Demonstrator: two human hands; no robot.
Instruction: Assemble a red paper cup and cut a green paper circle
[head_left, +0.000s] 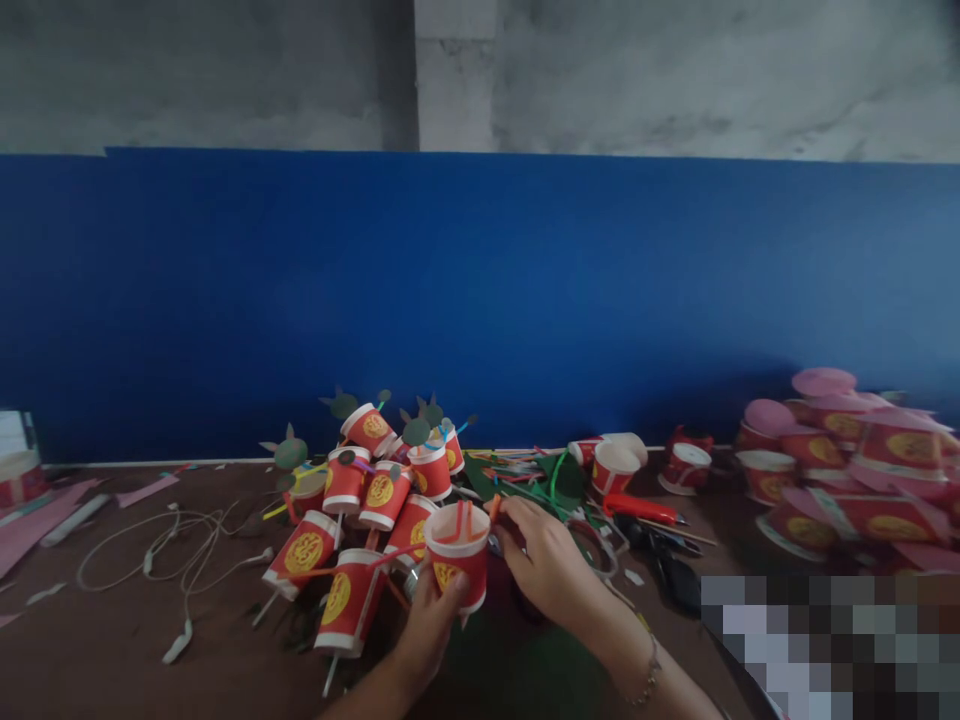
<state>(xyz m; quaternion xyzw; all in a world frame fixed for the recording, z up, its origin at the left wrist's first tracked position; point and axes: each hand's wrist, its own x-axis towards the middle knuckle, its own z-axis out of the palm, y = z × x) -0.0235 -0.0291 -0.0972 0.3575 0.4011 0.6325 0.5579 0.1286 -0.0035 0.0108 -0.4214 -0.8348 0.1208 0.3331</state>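
Observation:
My left hand is wrapped round a red paper cup with a white rim and a gold emblem, holding it upright near the table's front. My right hand is beside the cup's right rim, its fingertips pinched on a thin orange straw that reaches to the cup's rim. More straws stick out of the cup's mouth. Just left of my hands lies a pile of similar red cups with straws and green paper shapes.
White earphones trail over the brown table at left. A red utility knife, loose straws and green paper lie right of my hands. Cups with pink lids are heaped at far right. A blue board backs the table.

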